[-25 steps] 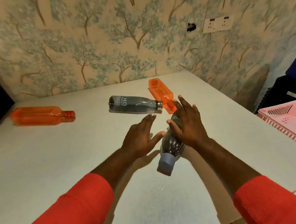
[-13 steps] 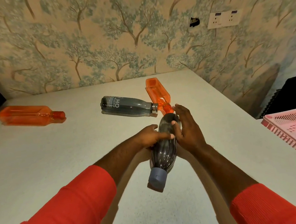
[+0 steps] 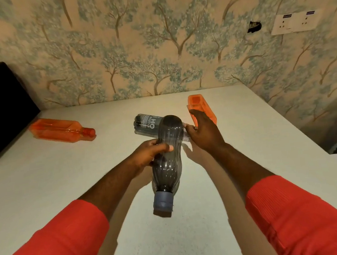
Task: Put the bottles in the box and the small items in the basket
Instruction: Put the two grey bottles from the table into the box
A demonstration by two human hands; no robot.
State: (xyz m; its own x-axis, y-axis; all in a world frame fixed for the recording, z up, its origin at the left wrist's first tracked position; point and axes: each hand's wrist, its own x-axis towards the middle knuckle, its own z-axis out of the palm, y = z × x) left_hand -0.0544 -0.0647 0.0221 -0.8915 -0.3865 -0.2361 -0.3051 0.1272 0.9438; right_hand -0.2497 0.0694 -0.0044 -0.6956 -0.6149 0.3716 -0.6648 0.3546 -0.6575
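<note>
Left hand (image 3: 153, 151) clamped round dark bottle (image 3: 166, 160) mid-body, held over the table (image 3: 46, 190), long axis 12-to-6 with cap (image 3: 163, 202) at 6, my right hand (image 3: 203, 132) loose-fingered and empty just beside it at 2; black shape (image 3: 1, 110) at 10, maybe the box, is nearer my left.

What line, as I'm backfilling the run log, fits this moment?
left hand: grips dark bottle, raised | right hand: open, by grey bottle | box: unseen
</note>
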